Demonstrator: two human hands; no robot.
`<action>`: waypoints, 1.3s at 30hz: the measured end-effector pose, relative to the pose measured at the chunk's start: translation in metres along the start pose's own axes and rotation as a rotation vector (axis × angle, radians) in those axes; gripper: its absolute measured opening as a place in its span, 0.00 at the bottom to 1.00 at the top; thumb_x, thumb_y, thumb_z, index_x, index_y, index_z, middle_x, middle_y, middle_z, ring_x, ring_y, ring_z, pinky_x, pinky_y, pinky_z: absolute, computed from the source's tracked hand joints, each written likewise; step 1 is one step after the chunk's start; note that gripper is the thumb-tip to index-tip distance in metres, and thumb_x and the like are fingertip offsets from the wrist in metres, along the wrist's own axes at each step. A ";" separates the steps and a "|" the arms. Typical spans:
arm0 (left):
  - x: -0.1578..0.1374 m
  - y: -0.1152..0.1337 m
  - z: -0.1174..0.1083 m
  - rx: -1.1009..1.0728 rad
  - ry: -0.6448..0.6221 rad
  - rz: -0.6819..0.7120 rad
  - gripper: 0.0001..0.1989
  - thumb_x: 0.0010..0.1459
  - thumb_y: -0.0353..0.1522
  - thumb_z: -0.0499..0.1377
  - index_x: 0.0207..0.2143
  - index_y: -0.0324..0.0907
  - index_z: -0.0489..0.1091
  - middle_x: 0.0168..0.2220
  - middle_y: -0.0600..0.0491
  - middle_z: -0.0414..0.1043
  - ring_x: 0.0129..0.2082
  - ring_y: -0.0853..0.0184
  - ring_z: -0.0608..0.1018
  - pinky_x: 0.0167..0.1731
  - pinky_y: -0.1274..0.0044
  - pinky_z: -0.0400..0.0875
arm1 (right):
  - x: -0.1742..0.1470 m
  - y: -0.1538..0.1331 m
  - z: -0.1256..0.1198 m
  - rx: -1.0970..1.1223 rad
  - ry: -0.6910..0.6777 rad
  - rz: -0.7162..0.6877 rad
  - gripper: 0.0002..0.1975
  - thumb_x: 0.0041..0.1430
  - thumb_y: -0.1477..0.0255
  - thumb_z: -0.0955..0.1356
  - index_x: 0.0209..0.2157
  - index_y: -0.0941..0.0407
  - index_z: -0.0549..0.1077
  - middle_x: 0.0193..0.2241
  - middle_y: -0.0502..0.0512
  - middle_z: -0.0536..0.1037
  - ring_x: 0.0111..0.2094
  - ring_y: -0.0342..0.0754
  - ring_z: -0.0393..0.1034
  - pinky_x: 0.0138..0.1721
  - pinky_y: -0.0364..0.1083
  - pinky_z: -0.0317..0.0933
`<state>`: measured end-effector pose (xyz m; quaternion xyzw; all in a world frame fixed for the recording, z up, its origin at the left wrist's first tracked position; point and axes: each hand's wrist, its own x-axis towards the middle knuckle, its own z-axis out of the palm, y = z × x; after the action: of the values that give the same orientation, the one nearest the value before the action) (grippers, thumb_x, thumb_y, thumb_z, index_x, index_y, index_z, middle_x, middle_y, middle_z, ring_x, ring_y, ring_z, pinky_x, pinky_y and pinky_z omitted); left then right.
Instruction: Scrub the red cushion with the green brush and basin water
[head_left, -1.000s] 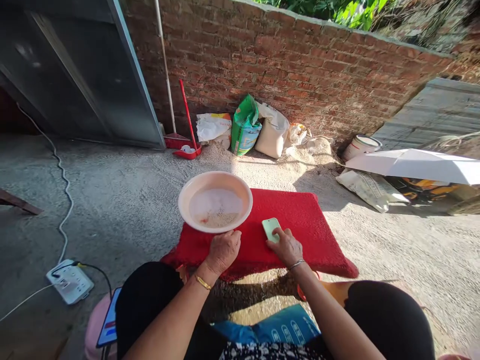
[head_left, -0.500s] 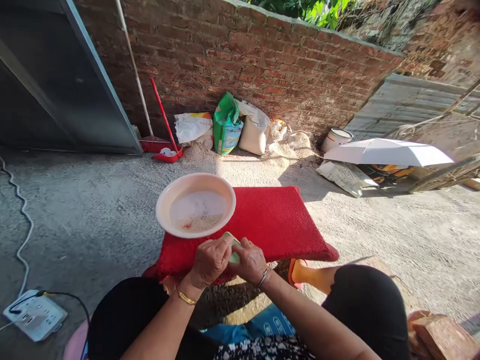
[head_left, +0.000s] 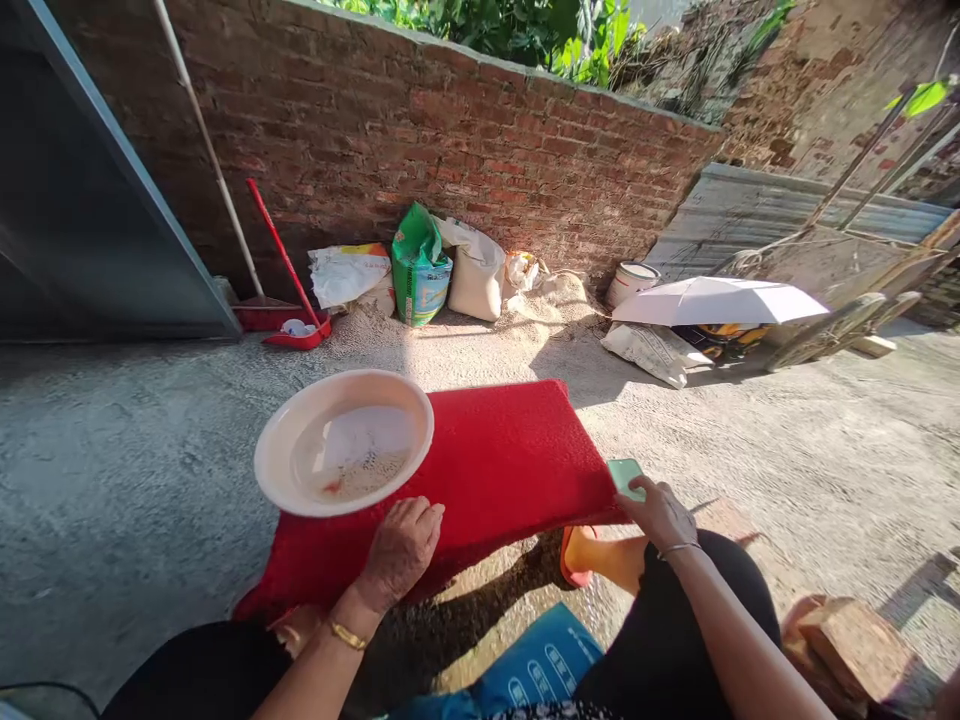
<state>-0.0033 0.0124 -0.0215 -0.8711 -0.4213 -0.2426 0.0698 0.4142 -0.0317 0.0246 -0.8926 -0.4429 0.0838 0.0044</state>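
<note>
My right hand (head_left: 661,515) is out at the right end of the red cloth-covered bench (head_left: 510,450), fingers closed on a flat, pale green, rectangular piece (head_left: 627,478). What kind of thing it is, I cannot tell. My left hand (head_left: 407,545) is over the bench's near edge with its fingers curled together. Its palm faces away, so anything inside is hidden. Just beyond the left hand, on the bench's left part, stands a wide, pale pink basin (head_left: 274,465). Shallow clear water, pale grains and a small reddish patch show inside it.
Along the brick wall (head_left: 525,165) stand a green sack (head_left: 421,280), a white sack (head_left: 478,280) and a red dustpan (head_left: 296,340). A white umbrella (head_left: 720,300) lies open at right. A blue bag (head_left: 536,665) is between my knees, and bricks (head_left: 859,645) lie at lower right.
My hands have parted. The right hand has carried the green piece to the bench's right end, while the left stays by the near edge. The camera view has shifted right.
</note>
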 end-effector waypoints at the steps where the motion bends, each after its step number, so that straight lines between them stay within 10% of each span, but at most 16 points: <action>1: 0.000 0.000 0.004 0.006 -0.020 0.004 0.12 0.62 0.33 0.53 0.46 0.42 0.72 0.42 0.46 0.73 0.45 0.59 0.75 0.45 0.66 0.68 | -0.004 -0.009 0.002 0.024 -0.003 -0.047 0.22 0.56 0.53 0.62 0.46 0.50 0.71 0.41 0.57 0.69 0.37 0.52 0.71 0.39 0.49 0.60; 5: -0.005 -0.002 0.023 0.041 -0.091 0.145 0.30 0.56 0.47 0.58 0.60 0.51 0.61 0.62 0.46 0.57 0.63 0.49 0.57 0.58 0.55 0.52 | -0.018 -0.059 0.014 0.087 0.053 -0.347 0.17 0.57 0.58 0.65 0.45 0.51 0.72 0.40 0.55 0.69 0.37 0.49 0.69 0.37 0.46 0.57; 11: -0.011 -0.004 0.040 0.134 -0.106 0.263 0.35 0.56 0.52 0.55 0.64 0.54 0.53 0.64 0.46 0.55 0.64 0.50 0.54 0.61 0.55 0.38 | -0.018 -0.113 0.032 0.122 0.010 -0.706 0.17 0.53 0.60 0.69 0.44 0.50 0.72 0.39 0.53 0.70 0.38 0.46 0.67 0.36 0.42 0.55; 23: -0.010 0.003 0.039 0.068 -0.195 0.162 0.34 0.56 0.45 0.59 0.64 0.56 0.53 0.66 0.48 0.52 0.65 0.51 0.54 0.62 0.54 0.40 | 0.051 0.000 -0.003 -0.032 0.066 0.026 0.20 0.55 0.57 0.64 0.47 0.51 0.72 0.41 0.59 0.69 0.38 0.52 0.70 0.37 0.49 0.59; 33: -0.015 -0.005 0.052 0.017 -0.252 0.152 0.36 0.56 0.47 0.59 0.64 0.57 0.51 0.66 0.46 0.52 0.65 0.50 0.52 0.60 0.51 0.38 | -0.045 -0.185 0.039 0.155 -0.014 -0.886 0.18 0.52 0.60 0.70 0.45 0.49 0.73 0.40 0.54 0.71 0.40 0.48 0.66 0.41 0.44 0.56; 39: -0.013 -0.003 0.049 0.036 -0.235 0.163 0.35 0.56 0.48 0.59 0.64 0.56 0.52 0.65 0.46 0.52 0.65 0.50 0.53 0.61 0.52 0.39 | 0.007 -0.161 0.031 0.092 -0.072 -0.690 0.18 0.52 0.61 0.69 0.46 0.49 0.72 0.41 0.53 0.70 0.40 0.47 0.67 0.39 0.44 0.56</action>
<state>0.0049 0.0211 -0.0709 -0.9233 -0.3589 -0.1248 0.0552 0.2866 0.0699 0.0061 -0.6859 -0.7140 0.1286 0.0570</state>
